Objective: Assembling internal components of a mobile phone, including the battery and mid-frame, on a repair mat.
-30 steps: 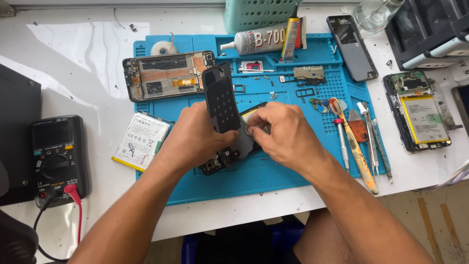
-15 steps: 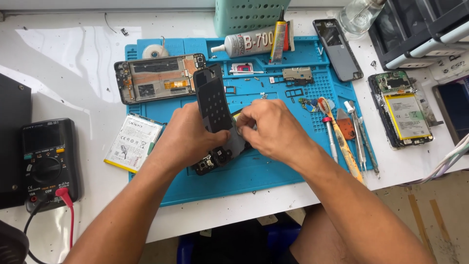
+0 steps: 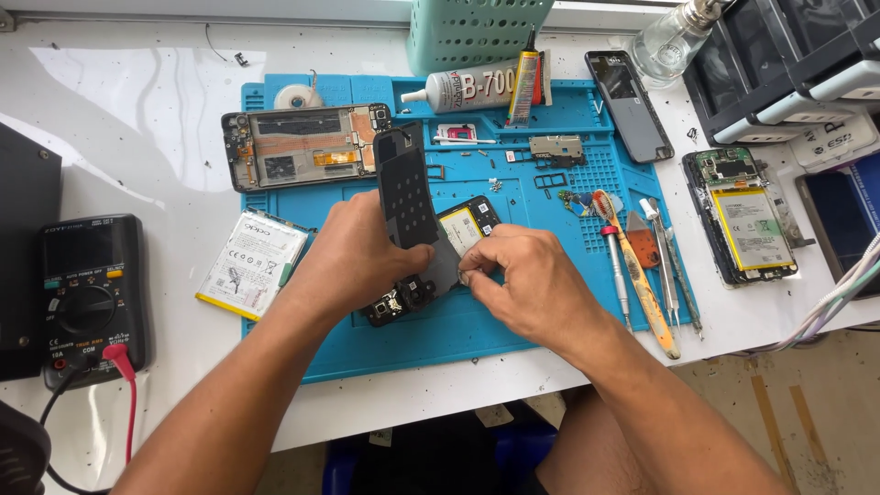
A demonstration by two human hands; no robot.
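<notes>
Both forearms are seen bare from the near edge of the picture up to the wrists; no sleeve, cuff or glove is worn on either. The left hand (image 3: pixel 353 257) and the right hand (image 3: pixel 532 289) are uncovered, and no ring, watch, strap or bracelet is seen on the fingers or wrists. Fine hair is seen along both forearms, the fingernails that show are cut short, and near the lower right a bare knee is seen below the right forearm, with no clothing made out upon it.
</notes>
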